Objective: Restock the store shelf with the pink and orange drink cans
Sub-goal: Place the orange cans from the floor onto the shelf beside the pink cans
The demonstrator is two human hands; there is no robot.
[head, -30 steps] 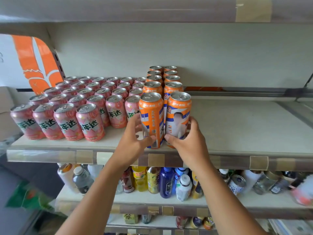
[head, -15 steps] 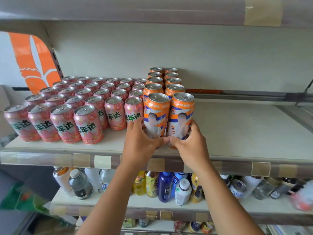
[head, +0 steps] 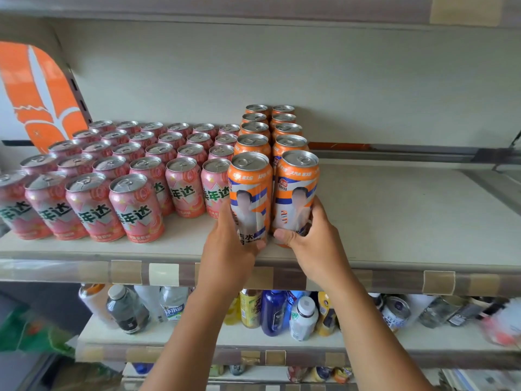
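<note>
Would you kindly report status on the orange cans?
Left hand grips left orange can, right hand grips right orange can. Both cans upright at shelf front. Pink cans beside, nothing blocking.

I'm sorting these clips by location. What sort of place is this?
Probably a small grocery or convenience store: a shelf with a label strip along its edge, pink cans and orange cans faced in rows, and mixed bottled drinks on the shelf below.
</note>
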